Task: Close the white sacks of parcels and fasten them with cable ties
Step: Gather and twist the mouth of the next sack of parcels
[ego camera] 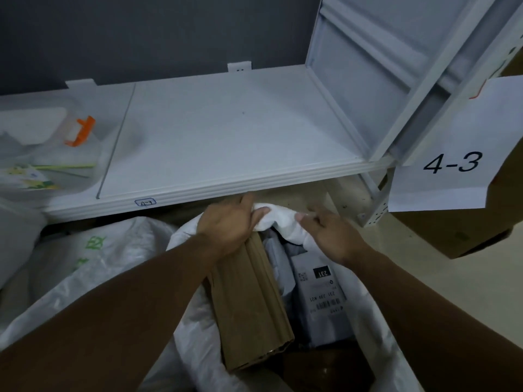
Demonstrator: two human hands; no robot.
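White shelf (226,131) ahead, front edge just above work. White sack (198,315) on floor under that edge, mouth wide open: nothing closed, no tie on. Second sack (85,250) crowds it at left. Brown cardboard parcel (249,301) juts from mouth, grey mailer (319,295) beside it; I reckon both need pushing down before neck gathers. Clear tub (56,108) at shelf's left end holds thin green strips (65,166), maybe ties. My left hand (229,222) clamped on bunched far rim. My right hand (334,233) fingers apart, tips at rim, gripping nothing.
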